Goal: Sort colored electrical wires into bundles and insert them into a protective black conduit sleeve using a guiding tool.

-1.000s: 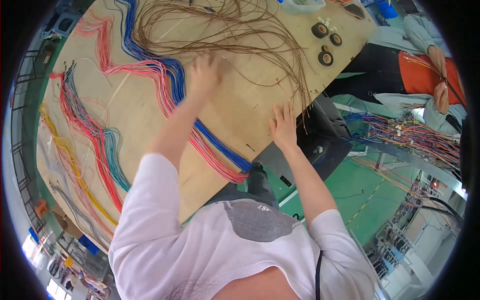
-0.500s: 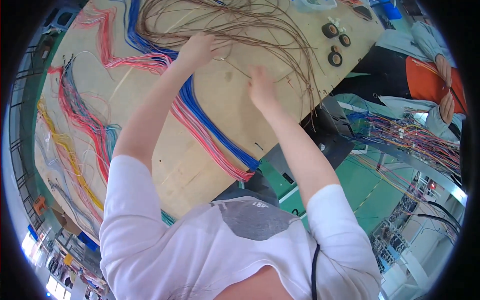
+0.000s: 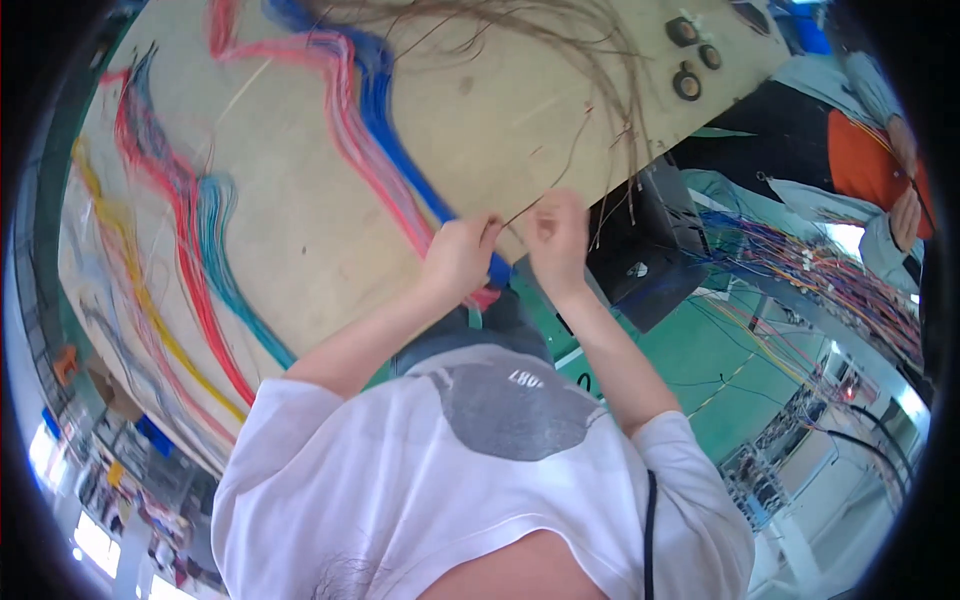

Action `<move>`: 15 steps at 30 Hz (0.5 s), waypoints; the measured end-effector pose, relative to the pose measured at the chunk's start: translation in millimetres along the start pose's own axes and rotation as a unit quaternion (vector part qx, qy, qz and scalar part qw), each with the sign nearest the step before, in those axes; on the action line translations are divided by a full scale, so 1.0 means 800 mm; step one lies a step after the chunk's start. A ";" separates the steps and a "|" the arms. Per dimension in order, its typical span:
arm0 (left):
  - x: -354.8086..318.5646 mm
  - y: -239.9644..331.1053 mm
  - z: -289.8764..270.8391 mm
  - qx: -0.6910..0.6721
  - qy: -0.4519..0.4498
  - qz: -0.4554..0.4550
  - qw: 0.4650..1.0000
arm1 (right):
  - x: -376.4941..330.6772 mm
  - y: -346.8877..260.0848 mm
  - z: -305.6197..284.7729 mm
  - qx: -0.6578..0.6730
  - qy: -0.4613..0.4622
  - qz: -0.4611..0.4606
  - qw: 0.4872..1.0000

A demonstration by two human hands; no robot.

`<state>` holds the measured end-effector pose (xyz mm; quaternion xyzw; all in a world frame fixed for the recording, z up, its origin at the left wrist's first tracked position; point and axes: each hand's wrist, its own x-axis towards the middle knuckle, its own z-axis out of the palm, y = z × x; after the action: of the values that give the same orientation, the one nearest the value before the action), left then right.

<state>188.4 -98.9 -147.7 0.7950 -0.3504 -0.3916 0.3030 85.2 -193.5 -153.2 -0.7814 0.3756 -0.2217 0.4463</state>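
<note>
Fingers of the left hand (image 3: 460,258): drawn together, apparently pinching one thin brown wire (image 3: 521,212), which runs toward the right hand (image 3: 558,240), its fingers curled, blurred, hold on the wire not determinable. Beyond and left of the left fingers: blue wire bundle (image 3: 376,98), pink wire bundle (image 3: 352,138); farther, beyond the right fingers: loose brown wires (image 3: 632,100). Step in hand, by judgement: two-handed handling of the single wire, next calling for a sure pinch.

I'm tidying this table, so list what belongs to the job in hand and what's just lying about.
In the job, it seems:
thin brown wire between the left hand and right hand
perhaps the brown wire bundle

Just lying about, apparently:
blue wire bundle
pink wire bundle
red wires
teal wires
yellow wires
black tape rolls
</note>
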 end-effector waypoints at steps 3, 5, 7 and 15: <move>-0.024 0.014 0.029 -0.166 0.066 -0.011 0.984 | -0.027 0.010 0.000 0.406 -0.006 0.474 0.782; -0.041 0.017 0.060 -0.167 0.110 -0.020 0.980 | -0.025 0.013 0.007 0.366 -0.120 0.402 0.831; -0.068 0.002 0.086 -0.159 0.152 0.027 0.975 | -0.011 0.027 0.019 0.311 -0.170 0.272 0.895; -0.125 -0.068 0.108 -0.089 0.276 -0.158 0.944 | -0.013 0.059 0.046 -0.253 -0.370 0.025 0.893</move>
<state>88.6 -6.1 -192.3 0.8870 -0.0863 -0.2295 0.3913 85.5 -181.2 -212.9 -0.8840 0.2457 0.1973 0.3454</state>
